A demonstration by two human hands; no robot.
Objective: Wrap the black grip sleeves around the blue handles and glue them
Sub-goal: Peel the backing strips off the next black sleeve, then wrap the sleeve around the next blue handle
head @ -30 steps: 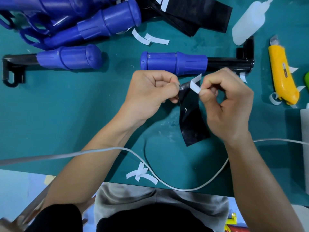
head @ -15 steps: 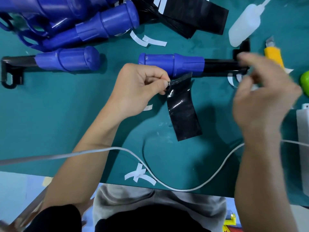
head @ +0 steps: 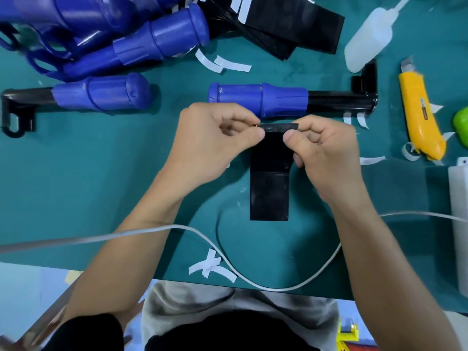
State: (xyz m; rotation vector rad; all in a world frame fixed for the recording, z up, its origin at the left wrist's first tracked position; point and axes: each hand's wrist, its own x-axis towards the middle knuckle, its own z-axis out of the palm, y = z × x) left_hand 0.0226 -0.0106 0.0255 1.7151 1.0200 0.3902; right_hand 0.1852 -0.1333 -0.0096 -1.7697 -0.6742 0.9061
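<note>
A black grip sleeve (head: 269, 188) hangs flat over the teal table, its top edge pinched at both corners. My left hand (head: 215, 140) grips the left corner and my right hand (head: 326, 150) grips the right corner. Just beyond my fingers lies a blue handle (head: 258, 100) on a black rod (head: 336, 100), lengthwise across the table. A second blue handle (head: 101, 92) on a black rod rests at the left. More black sleeves (head: 286, 24) are stacked at the top. A white glue bottle (head: 367, 41) lies at the upper right.
Several blue handles (head: 141, 41) are piled at the upper left. A yellow utility knife (head: 420, 117) lies at the right beside a green object (head: 461, 125). White backing strips (head: 222, 63) litter the table. A white cable (head: 177, 228) crosses the near edge. A white box (head: 459, 224) stands at the right edge.
My right hand peeled a white strip off the sleeve's top edge, swung right and dropped it, then came back to pinch the sleeve's right corner. The sleeve now hangs straight.
</note>
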